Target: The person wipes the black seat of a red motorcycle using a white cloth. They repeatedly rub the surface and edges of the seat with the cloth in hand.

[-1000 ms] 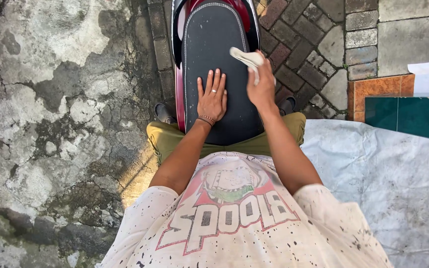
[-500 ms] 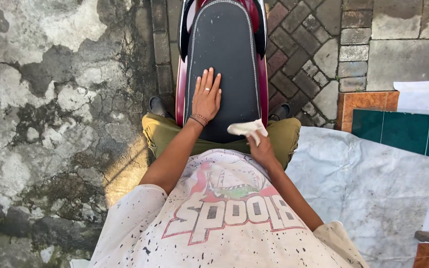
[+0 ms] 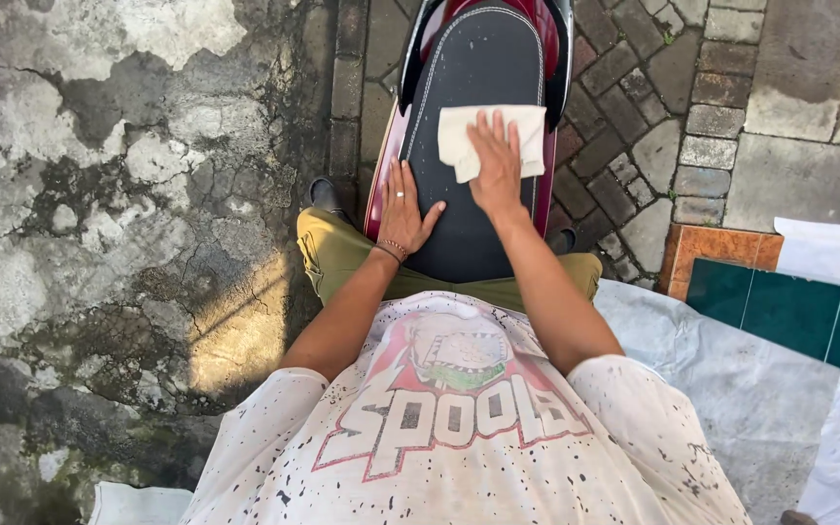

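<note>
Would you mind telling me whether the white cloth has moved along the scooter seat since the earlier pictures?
Yes. The white cloth went from the seat's near end to farther up the black scooter seat, flat under the right hand.

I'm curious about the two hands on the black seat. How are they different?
The right hand lies on a white cloth spread on the black seat; the left hand rests bare on the seat. The right hand reaches farther up the seat than the left. The left wrist wears a bracelet; the right shows none. Both lie flat, palms down.

Outdoor yard or driveway beside a house. Parked scooter seat [image 3: 483, 146] under the right hand [image 3: 496, 160], brick paving [image 3: 634, 117] beyond it, cracked weathered concrete [image 3: 128, 194] left of the left hand [image 3: 405, 209].
</note>
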